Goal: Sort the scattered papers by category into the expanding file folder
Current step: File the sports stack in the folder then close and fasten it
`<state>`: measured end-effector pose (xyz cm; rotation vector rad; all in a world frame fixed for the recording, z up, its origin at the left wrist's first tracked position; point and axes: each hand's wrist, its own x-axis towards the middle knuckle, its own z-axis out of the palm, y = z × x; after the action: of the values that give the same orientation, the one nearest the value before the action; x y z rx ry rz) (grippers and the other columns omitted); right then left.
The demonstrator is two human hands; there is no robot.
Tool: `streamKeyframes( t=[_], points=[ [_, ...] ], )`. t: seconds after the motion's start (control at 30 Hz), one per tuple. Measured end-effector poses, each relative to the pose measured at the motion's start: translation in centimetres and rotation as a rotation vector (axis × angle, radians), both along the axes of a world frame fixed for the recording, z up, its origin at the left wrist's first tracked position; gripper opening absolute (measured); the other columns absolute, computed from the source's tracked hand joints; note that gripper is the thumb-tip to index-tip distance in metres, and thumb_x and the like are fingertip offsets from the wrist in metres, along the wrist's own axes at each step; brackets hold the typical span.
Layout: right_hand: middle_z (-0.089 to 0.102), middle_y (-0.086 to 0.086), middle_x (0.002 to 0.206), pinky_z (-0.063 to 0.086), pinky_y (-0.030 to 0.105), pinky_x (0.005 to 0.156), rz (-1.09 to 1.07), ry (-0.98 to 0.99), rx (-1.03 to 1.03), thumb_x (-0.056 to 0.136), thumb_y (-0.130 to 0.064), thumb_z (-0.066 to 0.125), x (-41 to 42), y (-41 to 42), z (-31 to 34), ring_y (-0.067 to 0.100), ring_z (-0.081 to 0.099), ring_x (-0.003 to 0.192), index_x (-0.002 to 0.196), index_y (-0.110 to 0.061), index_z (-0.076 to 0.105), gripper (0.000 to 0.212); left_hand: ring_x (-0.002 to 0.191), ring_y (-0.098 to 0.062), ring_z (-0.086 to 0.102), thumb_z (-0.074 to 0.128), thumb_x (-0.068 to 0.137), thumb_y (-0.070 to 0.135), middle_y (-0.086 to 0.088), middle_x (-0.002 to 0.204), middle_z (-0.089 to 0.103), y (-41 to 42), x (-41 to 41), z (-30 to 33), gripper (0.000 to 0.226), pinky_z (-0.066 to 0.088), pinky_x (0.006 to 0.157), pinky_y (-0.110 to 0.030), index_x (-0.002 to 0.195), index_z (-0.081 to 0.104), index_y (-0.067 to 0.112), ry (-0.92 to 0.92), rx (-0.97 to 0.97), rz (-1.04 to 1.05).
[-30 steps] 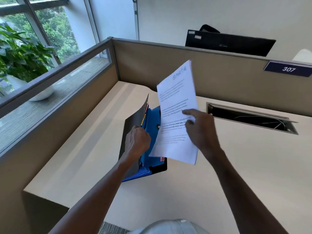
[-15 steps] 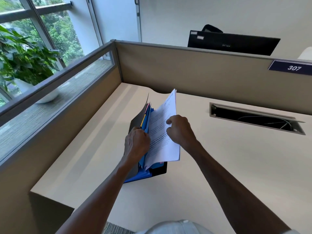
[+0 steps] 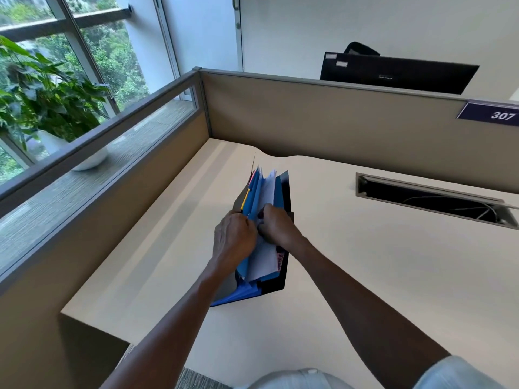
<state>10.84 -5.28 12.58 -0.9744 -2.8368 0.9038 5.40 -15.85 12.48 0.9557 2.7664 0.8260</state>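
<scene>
A black expanding file folder with blue dividers stands open on the beige desk. White printed papers sit between two blue dividers, most of each sheet down inside a pocket. My left hand grips the left dividers near their top edge, holding the pocket apart. My right hand is curled round the top of the papers, knuckles up, its fingertips hidden inside the folder. Coloured tabs, yellow and pink, show along the folder's left side.
Cubicle partitions wall the desk at the back and left. A cable slot is cut into the desk at the right. A potted plant stands beyond the left glass. A black monitor rises behind the back partition.
My right hand has brought the papers down from above the desk and slid them into the folder between the blue dividers. My left hand has stayed on the dividers.
</scene>
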Motion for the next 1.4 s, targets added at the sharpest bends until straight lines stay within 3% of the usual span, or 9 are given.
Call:
streamKeyframes(
  t=[0.13, 0.3, 0.4, 0.53, 0.67, 0.8, 0.9, 1.07, 1.4],
  points=[
    [0.065, 0.024, 0.102, 0.052, 0.045, 0.081, 0.135, -0.087, -0.031, 0.094, -0.012, 0.051, -0.2, -0.2, -1.8, 0.039, 0.064, 0.094, 0.107, 0.006, 0.057, 0.023, 0.082, -0.029, 0.054, 0.041, 0.096, 0.020, -0.009, 0.098, 0.057, 0.1, 0.1, 0.1, 0.031, 0.034, 0.071, -0.032, 0.074, 0.058, 0.005, -0.012, -0.012, -0.007],
    [0.062, 0.026, 0.112, 0.043, 0.035, 0.075, 0.187, -0.156, 0.001, 0.095, -0.011, 0.052, -0.1, -0.5, -2.5, 0.040, 0.060, 0.102, 0.117, 0.007, 0.050, 0.029, 0.089, -0.028, 0.059, 0.040, 0.096, 0.021, -0.004, 0.095, 0.055, 0.3, 0.2, -0.3, 0.035, 0.035, 0.072, -0.031, 0.083, 0.067, 0.004, -0.005, -0.020, -0.027],
    [0.061, 0.025, 0.116, 0.044, 0.038, 0.085, 0.194, -0.169, -0.023, 0.096, -0.014, 0.052, -0.2, -0.5, -3.1, 0.039, 0.059, 0.106, 0.119, 0.006, 0.050, 0.031, 0.085, -0.025, 0.058, 0.040, 0.097, 0.024, -0.006, 0.100, 0.061, 0.6, 0.3, -0.7, 0.035, 0.036, 0.072, -0.031, 0.088, 0.068, 0.005, -0.008, -0.027, -0.029],
    [0.061, 0.019, 0.115, 0.044, 0.034, 0.074, 0.086, -0.125, -0.117, 0.093, -0.017, 0.054, -0.1, 0.7, -2.3, 0.029, 0.059, 0.097, 0.113, -0.003, 0.049, 0.025, 0.081, -0.024, 0.053, 0.040, 0.097, 0.022, -0.005, 0.095, 0.056, 0.8, 0.2, -0.6, 0.034, 0.034, 0.071, -0.032, 0.079, 0.063, 0.005, -0.020, -0.031, -0.036],
    [0.056, 0.013, 0.126, 0.044, 0.031, 0.084, -0.103, 0.034, -0.088, 0.090, -0.018, 0.058, 1.6, 2.5, -0.4, 0.029, 0.055, 0.114, 0.129, -0.010, 0.046, 0.041, 0.077, -0.021, 0.048, 0.039, 0.098, 0.021, -0.008, 0.096, 0.058, 1.0, 0.5, -0.4, 0.033, 0.032, 0.069, -0.031, 0.070, 0.052, 0.010, -0.035, -0.041, -0.036],
    [0.060, 0.012, 0.111, 0.048, 0.034, 0.073, -0.194, 0.182, 0.291, 0.087, -0.009, 0.058, 4.3, 3.7, -1.2, 0.031, 0.058, 0.101, 0.112, -0.009, 0.056, 0.025, 0.083, -0.025, 0.055, 0.040, 0.099, 0.023, -0.007, 0.104, 0.057, 1.9, 1.8, -0.6, 0.028, 0.036, 0.068, -0.032, 0.088, 0.059, 0.007, -0.061, -0.071, -0.027],
    [0.056, 0.015, 0.096, 0.042, 0.036, 0.062, -0.237, 0.096, 0.540, 0.081, -0.008, 0.057, 6.8, 4.7, -4.0, 0.035, 0.051, 0.092, 0.095, -0.008, 0.062, 0.014, 0.091, -0.033, 0.062, 0.039, 0.098, 0.019, -0.011, 0.109, 0.060, 2.6, 3.0, -1.1, 0.022, 0.043, 0.070, -0.034, 0.086, 0.055, 0.009, -0.082, -0.099, -0.066],
    [0.071, 0.011, 0.089, 0.047, 0.029, 0.062, -0.324, 0.014, 0.142, 0.082, -0.008, 0.060, 9.9, 6.5, -8.1, 0.031, 0.066, 0.085, 0.087, -0.007, 0.072, 0.013, 0.088, -0.030, 0.064, 0.042, 0.099, 0.016, -0.011, 0.107, 0.062, 3.3, 4.4, -1.4, 0.022, 0.050, 0.070, -0.037, 0.102, 0.060, 0.005, -0.105, -0.127, -0.070],
    [0.074, 0.006, 0.083, 0.057, 0.038, 0.071, -0.346, 0.106, -0.127, 0.074, -0.004, 0.062, 11.4, 7.0, -9.9, 0.024, 0.069, 0.077, 0.081, -0.012, 0.076, 0.018, 0.088, -0.028, 0.061, 0.047, 0.095, 0.008, -0.012, 0.106, 0.059, 3.5, 6.7, -2.2, 0.018, 0.047, 0.065, -0.037, 0.099, 0.063, 0.002, 0.073, -0.233, -0.149]
  ],
)
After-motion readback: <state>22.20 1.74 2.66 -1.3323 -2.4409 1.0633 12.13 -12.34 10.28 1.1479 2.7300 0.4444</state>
